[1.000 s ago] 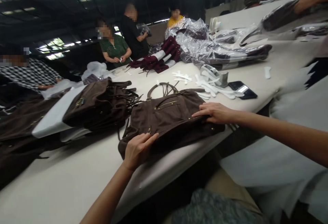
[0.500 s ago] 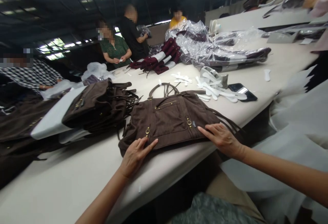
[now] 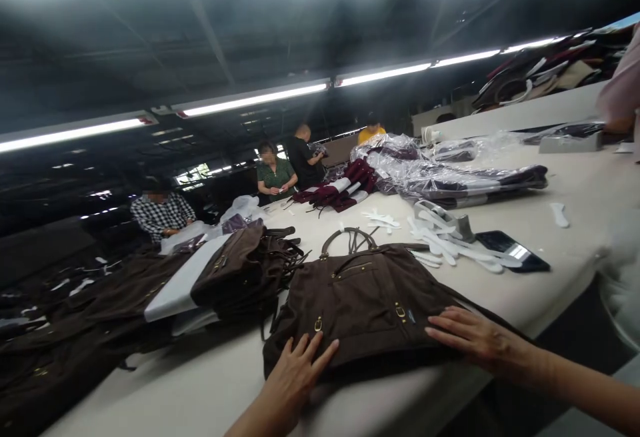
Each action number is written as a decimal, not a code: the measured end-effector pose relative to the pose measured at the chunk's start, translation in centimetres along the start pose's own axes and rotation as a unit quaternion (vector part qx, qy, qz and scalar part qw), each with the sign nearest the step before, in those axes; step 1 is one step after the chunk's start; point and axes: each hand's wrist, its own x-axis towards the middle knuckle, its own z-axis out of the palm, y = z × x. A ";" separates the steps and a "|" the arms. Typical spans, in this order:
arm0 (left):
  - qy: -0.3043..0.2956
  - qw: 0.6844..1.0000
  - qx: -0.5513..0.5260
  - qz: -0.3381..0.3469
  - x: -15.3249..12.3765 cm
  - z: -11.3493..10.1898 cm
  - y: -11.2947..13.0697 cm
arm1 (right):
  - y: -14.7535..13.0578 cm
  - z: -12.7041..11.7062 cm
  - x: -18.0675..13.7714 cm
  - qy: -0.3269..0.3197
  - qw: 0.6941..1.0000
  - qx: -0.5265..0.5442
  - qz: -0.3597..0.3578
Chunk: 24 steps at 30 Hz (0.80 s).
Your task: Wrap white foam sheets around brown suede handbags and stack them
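Observation:
A dark brown handbag [image 3: 360,304] lies flat on the pale table, its handle [image 3: 349,236] pointing away from me. It has brass buckles, a zip pocket and a small label near the right buckle. My left hand [image 3: 297,370] rests on the bag's near left corner, fingers spread just below the left buckle. On the near right part, my right hand [image 3: 475,337] lies with its fingers stretched out over the fabric. Neither hand grips anything.
Stacked brown bags [image 3: 240,270] with a white sheet [image 3: 185,277] stand to the left. Behind the bag lie white strips [image 3: 445,244], a dark phone-like device [image 3: 515,250], maroon bags [image 3: 345,184] and plastic-wrapped goods [image 3: 450,180]. Several people stand around the table's far side.
The view has tilted upward, so the bag and table sit lower and ceiling lights show. Both hands stay on the bag; the right hand's fingers now lie flatter and more extended.

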 end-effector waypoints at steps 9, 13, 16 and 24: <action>0.319 0.947 -0.042 0.021 1.0 1.9 1.6 | 8.7 -3.5 2.9 0.040 0.992 0.082 0.085; 0.337 0.941 -0.021 -0.003 0.5 3.6 3.8 | 8.4 -0.8 -0.1 -0.018 0.983 0.103 0.151; 0.300 0.954 -0.011 -0.018 -0.6 3.9 3.2 | 7.3 0.9 -1.4 -0.012 0.981 0.080 0.176; 0.172 0.982 0.064 0.035 -1.2 2.2 1.0 | 8.4 1.4 0.0 -0.023 0.986 -0.104 0.129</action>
